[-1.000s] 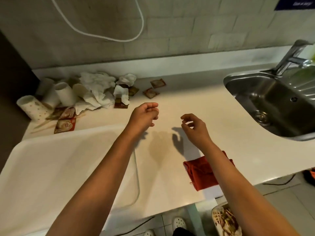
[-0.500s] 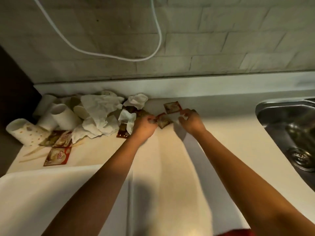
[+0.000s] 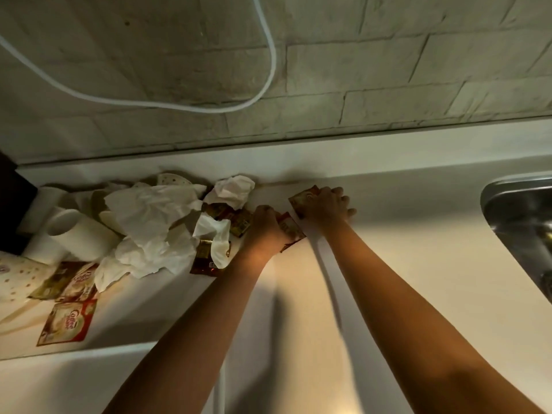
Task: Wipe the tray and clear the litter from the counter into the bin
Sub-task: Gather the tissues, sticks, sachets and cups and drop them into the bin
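Both my hands reach to the back of the white counter [image 3: 418, 264]. My left hand [image 3: 264, 227] curls over a brown sachet [image 3: 294, 234] and grips it. My right hand [image 3: 327, 204] lies just right of it and closes on a second brown sachet [image 3: 301, 198] near the wall. Left of my hands is the litter heap: crumpled white tissues [image 3: 149, 216], a tissue ball [image 3: 234, 189], several paper cups [image 3: 80, 231] lying on their sides, and more sachets [image 3: 67, 322]. The white tray [image 3: 74, 380] fills the lower left, beside my left forearm.
A steel sink [image 3: 522, 210] is set into the counter at the right edge. A white cable [image 3: 263, 85] hangs in a loop on the tiled wall above. A dark surface borders the counter at the far left.
My view has moved closer to the wall. Both hands went from hovering mid-counter to the two sachets at the back and have closed on them.
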Tool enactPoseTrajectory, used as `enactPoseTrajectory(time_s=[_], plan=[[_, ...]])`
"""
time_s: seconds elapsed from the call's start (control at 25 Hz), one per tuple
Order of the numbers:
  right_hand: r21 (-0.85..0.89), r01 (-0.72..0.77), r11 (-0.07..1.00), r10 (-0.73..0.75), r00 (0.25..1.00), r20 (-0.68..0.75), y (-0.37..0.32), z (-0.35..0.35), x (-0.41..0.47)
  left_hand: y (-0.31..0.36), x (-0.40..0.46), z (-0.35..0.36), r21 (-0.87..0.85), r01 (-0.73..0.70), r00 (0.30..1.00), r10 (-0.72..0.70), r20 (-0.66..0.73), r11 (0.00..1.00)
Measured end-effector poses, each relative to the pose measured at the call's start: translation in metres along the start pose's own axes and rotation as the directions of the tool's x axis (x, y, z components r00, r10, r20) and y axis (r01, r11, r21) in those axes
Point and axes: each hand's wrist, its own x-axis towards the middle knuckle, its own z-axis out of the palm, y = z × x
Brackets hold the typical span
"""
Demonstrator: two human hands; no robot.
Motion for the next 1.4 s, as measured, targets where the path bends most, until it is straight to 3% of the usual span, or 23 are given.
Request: enactPoseTrajectory(time_s=[0.16, 0.32, 0.4, 0.48, 0.64, 0.76, 1.04, 1.2, 1.4], plan=[[0.174, 0.047, 0.984, -0.055, 0.997, 0.044, 0.007, -0.005, -0.005, 0.007, -0.012, -0.003, 0.005, 0.002, 1.0, -0.002, 0.01, 1.0], [0.593, 0.084, 0.8, -0.044, 0.996, -0.082, 0.024, -0.021, -0.03, 0.011, -0.029, -0.011, -0.145, 0.072, 0.997, -0.073, 0.004, 0.987], [0.679, 0.132, 0.722, -0.04, 0.988, -0.15, 0.034, -0.041, -0.05, 0.013, -0.039, -0.021, -0.381, 0.183, 0.983, -0.164, 0.082, 0.906], [0.759, 0.188, 0.623, -0.053, 0.979, -0.198, 0.044, -0.058, -0.079, 0.016, -0.059, -0.029, -0.585, 0.27, 0.963, -0.221, 0.156, 0.764], [0.889, 0.175, 0.422, 0.037, 0.977, -0.21, 0.065, -0.071, -0.151, 0.021, -0.119, -0.038, -0.72, 0.276, 0.961, -0.2, 0.191, 0.637], [0.92, 0.204, 0.334, 0.088, 0.965, -0.246, 0.08, -0.077, -0.209, 0.028, -0.171, -0.048, -0.781, 0.271, 0.963, -0.155, 0.222, 0.563], [0.894, 0.254, 0.369, 0.104, 0.944, -0.312, 0.134, -0.075, -0.307, 0.053, -0.272, -0.039, -0.806, 0.281, 0.955, -0.067, 0.289, 0.521], [0.809, 0.373, 0.454, 0.179, 0.851, -0.493, 0.179, -0.075, -0.338, 0.079, -0.32, -0.015, -0.784, 0.269, 0.947, -0.002, 0.322, 0.56], [0.762, 0.457, 0.459, 0.282, 0.738, -0.612, 0.267, -0.077, -0.379, 0.116, -0.387, 0.036, -0.749, 0.258, 0.918, 0.086, 0.387, 0.61]])
